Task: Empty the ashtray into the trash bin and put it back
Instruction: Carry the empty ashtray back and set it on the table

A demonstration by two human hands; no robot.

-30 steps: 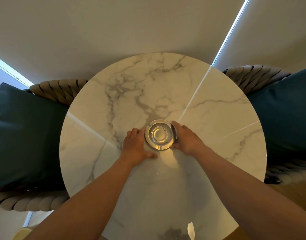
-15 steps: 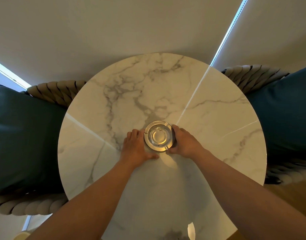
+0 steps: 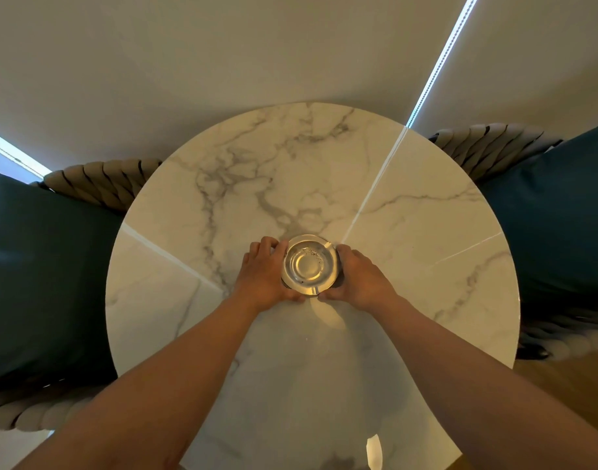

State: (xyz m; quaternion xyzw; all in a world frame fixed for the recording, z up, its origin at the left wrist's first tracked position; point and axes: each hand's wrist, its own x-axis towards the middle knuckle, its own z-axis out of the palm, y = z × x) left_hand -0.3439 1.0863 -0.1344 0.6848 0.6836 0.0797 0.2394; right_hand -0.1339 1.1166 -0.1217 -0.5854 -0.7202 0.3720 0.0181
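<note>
Both hands cupping the ashtray [image 3: 310, 263] at mid worktop [image 3: 409, 232].

Head view: round glass ashtray, upright, near the middle of the round marble worktop; can't tell if it's touching the surface or just off it. Dark specks inside the bowl toward the far rim, a notch visible at the near rim. Left hand [image 3: 265, 274] pressed on its left side, fingers [image 3: 270, 244] curled round the far-left rim, thumb under the near edge. Right hand [image 3: 360, 278] on its right side, fingers wrapped round the rim, thumb at the near edge, almost meeting the left thumb. Both forearms bare, reaching in from the bottom. Teal cushions [image 3: 43, 273] on woven chairs [image 3: 97, 181] either side of the worktop. Light strip [image 3: 436, 62] running down the wall behind.
</note>
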